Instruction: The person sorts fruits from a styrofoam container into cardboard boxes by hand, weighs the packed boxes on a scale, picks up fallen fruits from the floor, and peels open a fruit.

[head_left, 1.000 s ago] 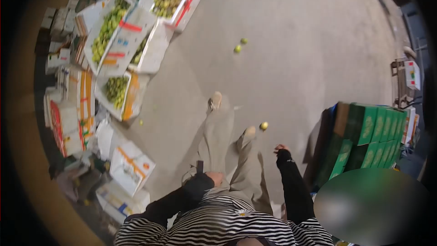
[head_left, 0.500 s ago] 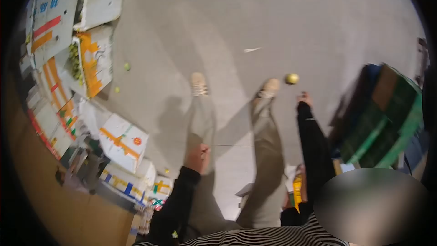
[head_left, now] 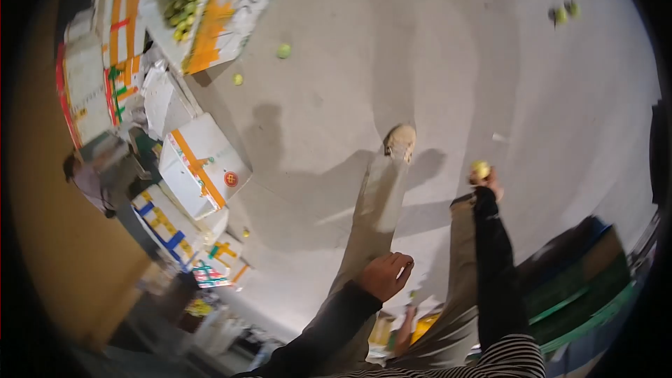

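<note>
My left hand (head_left: pixel 385 276) is held over my left leg, its fingers loosely curled in, and nothing shows in it. In front of my right leg, my right hand (head_left: pixel 494 185) appears right beside a yellow-green round fruit (head_left: pixel 480 168). The fruit partly covers its fingers, and whether they touch or hold it cannot be made out. The fruit appears just above the tip of my right shoe. My left shoe (head_left: pixel 400 143) is on the grey floor (head_left: pixel 336 98).
At the upper left is a foam box (head_left: pixel 227 17) of green fruit. Loose fruits (head_left: pixel 283 50) lie beside it, others (head_left: pixel 560 14) at the upper right. White boxes (head_left: pixel 203 161) and a person (head_left: pixel 91 182) are at left, green boxes (head_left: pixel 581 287) at lower right.
The view has turned and moved over the floor as my legs stepped. My right hand now appears against the yellow-green fruit, where a gap showed before. My left hand appears further right.
</note>
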Demonstrator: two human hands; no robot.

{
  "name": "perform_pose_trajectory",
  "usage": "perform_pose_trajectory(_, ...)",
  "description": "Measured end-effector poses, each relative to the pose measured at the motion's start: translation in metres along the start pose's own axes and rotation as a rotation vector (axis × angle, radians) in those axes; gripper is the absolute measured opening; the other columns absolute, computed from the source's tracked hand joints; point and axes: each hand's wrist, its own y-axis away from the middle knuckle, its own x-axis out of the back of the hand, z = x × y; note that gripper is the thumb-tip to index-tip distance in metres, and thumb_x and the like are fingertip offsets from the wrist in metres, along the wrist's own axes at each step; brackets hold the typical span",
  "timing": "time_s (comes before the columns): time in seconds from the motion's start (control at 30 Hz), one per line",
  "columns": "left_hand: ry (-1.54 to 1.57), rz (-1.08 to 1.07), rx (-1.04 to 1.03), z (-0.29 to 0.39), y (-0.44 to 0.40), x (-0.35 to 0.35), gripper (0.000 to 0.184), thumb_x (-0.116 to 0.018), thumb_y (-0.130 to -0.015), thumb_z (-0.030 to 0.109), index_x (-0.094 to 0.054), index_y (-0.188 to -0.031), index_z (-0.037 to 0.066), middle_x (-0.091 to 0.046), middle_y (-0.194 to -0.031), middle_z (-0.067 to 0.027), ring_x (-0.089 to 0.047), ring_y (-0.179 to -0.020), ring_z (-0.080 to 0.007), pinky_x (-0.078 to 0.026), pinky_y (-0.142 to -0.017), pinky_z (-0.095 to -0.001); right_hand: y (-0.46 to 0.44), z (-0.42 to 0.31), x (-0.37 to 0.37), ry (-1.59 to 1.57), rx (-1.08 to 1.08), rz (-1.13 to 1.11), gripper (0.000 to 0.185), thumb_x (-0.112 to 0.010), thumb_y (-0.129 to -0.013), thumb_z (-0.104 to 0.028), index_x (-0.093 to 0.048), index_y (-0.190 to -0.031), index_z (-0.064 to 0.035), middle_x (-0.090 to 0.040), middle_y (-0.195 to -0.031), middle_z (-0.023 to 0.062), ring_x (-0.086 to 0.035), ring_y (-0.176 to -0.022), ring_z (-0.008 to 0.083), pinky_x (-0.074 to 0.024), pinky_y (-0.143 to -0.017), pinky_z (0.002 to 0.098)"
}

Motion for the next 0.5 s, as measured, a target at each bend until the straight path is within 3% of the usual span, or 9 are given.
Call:
perform_pose_trajectory(0.03,0.076,0.028,0.043,-0.009,0.006,0.003,0.007,-0.058,-0.074,0.01,-0.056,-0.081,0.008,-0.058,-0.075,-0.0068,-0.057,-0.067,-0.0224,-0.045,-0.06,-0.0308,0.045,-0.022,-0.065,0.412,0.082,-0.01,0.049,-0.064,-0.074,-0.023,-0.042,-0.115,-0.0075,-0.052,-0.104,0.01,-0.056,-0.088,0.0248,-0.0503,-0.063,0.045)
perform_pose_trajectory(0.07,0.156,0.067,0.086,-0.022,0.015,0.007,0.008,-0.058,-0.075,0.01,-0.056,-0.082,0.007,-0.059,-0.077,-0.0076,-0.058,-0.069,-0.0222,-0.046,-0.061,-0.03,0.062,-0.032,-0.107,0.129,-0.019,-0.152,0.04,-0.061,-0.073,-0.007,-0.044,-0.109,-0.0101,-0.053,-0.102,0.0106,-0.055,-0.092,0.0259,-0.0503,-0.06,0.0347)
perform_pose_trajectory(0.1,0.237,0.101,0.126,-0.037,0.025,0.009,0.01,-0.057,-0.076,0.011,-0.056,-0.084,0.006,-0.059,-0.078,-0.0085,-0.058,-0.07,-0.0219,-0.046,-0.062,-0.0292,0.098,-0.055,-0.163,-0.095,-0.059,-0.412,0.045,-0.063,-0.07,-0.007,-0.043,-0.111,-0.0097,-0.052,-0.106,0.0101,-0.053,-0.096,0.0268,-0.0494,-0.068,0.0391)
perform_pose_trajectory(0.17,0.389,0.063,0.247,-0.056,0.042,0.034,0.013,-0.053,-0.08,0.011,-0.056,-0.09,0.004,-0.061,-0.084,-0.0102,-0.06,-0.075,-0.0186,-0.046,-0.064,-0.0256,0.157,-0.093,-0.263,-0.164,0.035,-0.623,0.044,-0.063,-0.072,-0.016,-0.043,-0.112,-0.0135,-0.048,-0.111,0.0097,-0.05,-0.099,0.0276,-0.0453,-0.077,0.0434)
perform_pose_trajectory(0.27,1.188,0.334,0.57,-0.117,0.079,0.043,0.01,-0.053,-0.081,0.009,-0.055,-0.089,0.003,-0.061,-0.081,-0.009,-0.059,-0.072,-0.0155,-0.047,-0.063,-0.0244,0.208,-0.152,-0.394,-0.342,-0.065,-0.844,0.041,-0.061,-0.074,-0.022,-0.044,-0.11,-0.0145,-0.048,-0.111,0.0094,-0.051,-0.094,0.0252,-0.045,-0.079,0.0415)
perform_pose_trajectory(0.33,0.922,0.464,0.559,-0.149,0.086,0.083,0.006,-0.053,-0.08,0.006,-0.055,-0.086,0.003,-0.06,-0.074,-0.0063,-0.057,-0.066,-0.0086,-0.045,-0.059,-0.0229,0.205,-0.189,-0.467,-0.279,0.006,-0.914,0.038,-0.06,-0.074,-0.025,-0.046,-0.107,-0.0145,-0.05,-0.107,0.0081,-0.052,-0.089,0.0233,-0.0448,-0.079,0.0414)
perform_pose_trajectory(0.4,0.832,0.466,0.53,-0.206,0.09,0.116,0.006,-0.054,-0.079,0.007,-0.055,-0.084,0.004,-0.061,-0.068,-0.0053,-0.058,-0.061,-0.0104,-0.045,-0.055,-0.0234,0.215,-0.228,-0.545,0.139,0.159,-0.781,0.036,-0.061,-0.071,-0.018,-0.048,-0.105,-0.0158,-0.052,-0.102,0.0076,-0.052,-0.09,0.0231,-0.0438,-0.08,0.0409)
perform_pose_trajectory(0.5,0.615,0.473,0.576,-0.28,0.077,0.186,0.006,-0.055,-0.079,0.008,-0.055,-0.083,0.004,-0.06,-0.066,-0.0064,-0.059,-0.061,-0.0122,-0.046,-0.055,-0.0244,0.172,-0.231,-0.627,0.753,0.548,-1.007,0.044,-0.063,-0.066,-0.013,-0.048,-0.107,-0.016,-0.054,-0.098,0.0098,-0.052,-0.091,0.0268,-0.0444,-0.078,0.0384)
